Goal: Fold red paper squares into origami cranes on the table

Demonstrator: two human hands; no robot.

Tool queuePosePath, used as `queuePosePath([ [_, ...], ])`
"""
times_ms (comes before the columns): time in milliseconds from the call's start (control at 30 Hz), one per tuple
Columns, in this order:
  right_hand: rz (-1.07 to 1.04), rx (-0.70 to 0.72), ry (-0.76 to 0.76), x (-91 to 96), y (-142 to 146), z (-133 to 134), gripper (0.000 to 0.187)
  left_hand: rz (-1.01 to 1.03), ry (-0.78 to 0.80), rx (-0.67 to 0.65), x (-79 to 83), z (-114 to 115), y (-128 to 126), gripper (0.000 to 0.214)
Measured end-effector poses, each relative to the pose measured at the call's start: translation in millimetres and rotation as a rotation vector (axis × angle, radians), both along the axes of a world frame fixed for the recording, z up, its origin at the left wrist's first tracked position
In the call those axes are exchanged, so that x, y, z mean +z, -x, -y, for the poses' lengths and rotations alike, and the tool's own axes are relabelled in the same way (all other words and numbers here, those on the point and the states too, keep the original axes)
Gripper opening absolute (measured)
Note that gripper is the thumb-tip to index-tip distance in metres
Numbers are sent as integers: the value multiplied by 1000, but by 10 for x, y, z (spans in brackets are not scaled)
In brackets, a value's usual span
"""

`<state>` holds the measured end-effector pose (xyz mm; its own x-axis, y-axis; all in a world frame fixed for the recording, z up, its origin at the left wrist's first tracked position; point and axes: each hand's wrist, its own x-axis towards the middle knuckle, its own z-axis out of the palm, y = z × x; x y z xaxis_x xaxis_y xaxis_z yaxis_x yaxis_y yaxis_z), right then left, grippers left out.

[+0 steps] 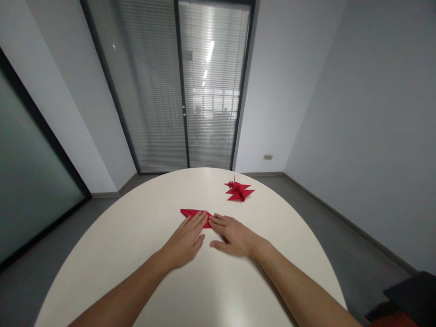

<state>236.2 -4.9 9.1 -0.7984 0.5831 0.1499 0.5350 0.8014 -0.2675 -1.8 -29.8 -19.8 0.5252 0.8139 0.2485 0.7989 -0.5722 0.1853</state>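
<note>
A folded piece of red paper [190,212] lies flat on the white table, its pointed end toward the left. My left hand [186,238] rests on its middle with the fingers stretched out and the thumb apart. My right hand [235,236] lies over its right end, fingers extended and thumb held away from them. Both hands partly cover the paper, so its full outline is hidden. Farther back to the right sit red folded-paper figures [239,190] with pointed wings, close together; they look like origami cranes.
The round white table [146,272] fills the foreground. Beyond its far edge stands a glass door [211,118] with blinds, beside a pale wall [279,81]. A dark object [413,295] shows at the lower right, off the table.
</note>
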Motion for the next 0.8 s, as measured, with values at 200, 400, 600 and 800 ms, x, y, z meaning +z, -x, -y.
queuePosePath([
  [200, -3, -3, 9, -12, 3, -2, 70, -34, 106, 91, -8, -6, -11, 55],
  [400, -48, 16, -1, 11, -1, 4, 64, -65, 102, 132, 58, 31, -45, 53],
  [600, -78, 38, -41, 115, -82, -37, 33, -18, 52, 154, 15, 20, -37, 51],
  [800, -58, -125, -70, 44, -81, -108, 30, 7, 0, 169, -4, 1, -39, 48],
])
